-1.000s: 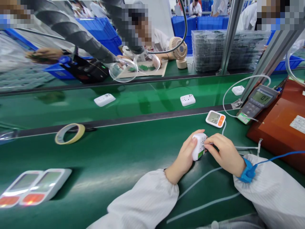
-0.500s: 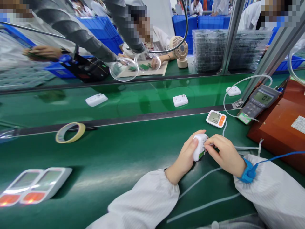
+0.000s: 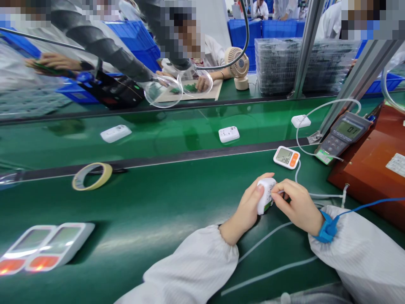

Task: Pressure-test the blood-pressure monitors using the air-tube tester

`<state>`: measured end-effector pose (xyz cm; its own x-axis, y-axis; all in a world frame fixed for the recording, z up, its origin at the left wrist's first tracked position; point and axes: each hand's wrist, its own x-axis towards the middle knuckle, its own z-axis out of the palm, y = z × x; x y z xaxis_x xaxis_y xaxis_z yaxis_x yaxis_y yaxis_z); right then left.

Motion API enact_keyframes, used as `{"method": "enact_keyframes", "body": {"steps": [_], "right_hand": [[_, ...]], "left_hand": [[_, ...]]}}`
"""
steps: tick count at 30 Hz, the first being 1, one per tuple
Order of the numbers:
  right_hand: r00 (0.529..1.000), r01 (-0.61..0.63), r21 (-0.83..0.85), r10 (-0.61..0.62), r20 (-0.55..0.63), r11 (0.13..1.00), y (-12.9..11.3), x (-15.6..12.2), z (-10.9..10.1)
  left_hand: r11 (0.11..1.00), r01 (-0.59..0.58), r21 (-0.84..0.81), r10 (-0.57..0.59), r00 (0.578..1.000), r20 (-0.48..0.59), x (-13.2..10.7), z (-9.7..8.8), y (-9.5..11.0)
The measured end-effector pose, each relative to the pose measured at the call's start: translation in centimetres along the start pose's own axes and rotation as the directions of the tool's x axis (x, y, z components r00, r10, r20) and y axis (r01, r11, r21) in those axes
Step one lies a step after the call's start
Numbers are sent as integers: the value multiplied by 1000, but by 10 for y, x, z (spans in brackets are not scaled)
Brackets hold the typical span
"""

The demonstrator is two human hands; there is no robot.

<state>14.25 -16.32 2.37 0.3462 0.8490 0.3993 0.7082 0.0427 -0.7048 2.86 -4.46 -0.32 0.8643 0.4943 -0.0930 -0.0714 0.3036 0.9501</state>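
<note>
- While it lies flat and wide, the green surface (image 3: 152, 211) carries everything, and the little white box (image 3: 266, 196) stands on its edge there, over on the right side.
- The left hand (image 3: 247, 209) is wrapped round the box from the left, thumb on top, holding it.
- The right hand (image 3: 299, 204) has its fingers pinched narrow at the box's right side; what they pinch is hidden.
- The box looks light and hard, with smooth plastic that could slip, so I think its two flat sides are the best place to hold.
- A thin clear tube (image 3: 265, 242) lies close by; it looks soft and bendy.
</note>
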Motion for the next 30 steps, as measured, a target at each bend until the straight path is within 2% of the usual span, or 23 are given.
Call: {"method": "enact_keyframes", "body": {"steps": [21,30], "right_hand": [[999,-11,37,13,-38,999,1,-1,5],[997,17,-12,-18,-73,1000,2,-2,7]], "left_hand": [[1000,17,-1,-16,1000,4,1,0,-2],[993,-14,117,18,999,-32,0,2,-2]]}}
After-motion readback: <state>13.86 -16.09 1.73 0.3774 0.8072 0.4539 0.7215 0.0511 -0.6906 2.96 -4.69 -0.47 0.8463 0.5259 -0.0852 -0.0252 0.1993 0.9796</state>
